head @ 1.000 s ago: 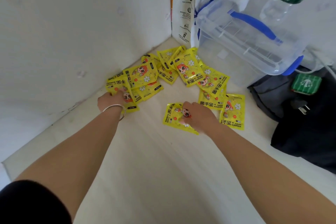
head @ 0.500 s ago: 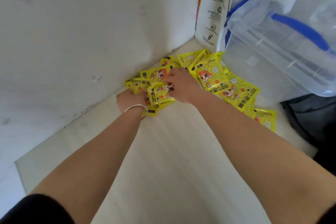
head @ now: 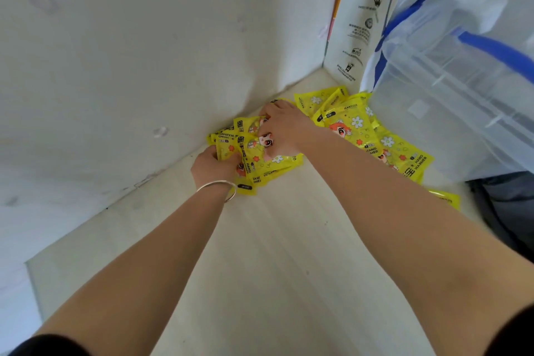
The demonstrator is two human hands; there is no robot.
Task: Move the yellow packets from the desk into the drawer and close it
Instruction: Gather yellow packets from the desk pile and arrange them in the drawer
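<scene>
Yellow packets (head: 358,130) were heaped on the pale worktop (head: 274,269), spreading from right up against the clear plastic box (head: 450,113) out to its left along the white wall (head: 144,66). Both hands were at the end of the pile furthest from the box. The left hand (head: 213,165), silver bangle (head: 219,186) on the wrist, gripped the edge of a small stack, and the right hand (head: 284,127) had fingers curled round a packet on top of it. One stray packet lay just in front of the box, beside a dark bag (head: 508,211).
</scene>
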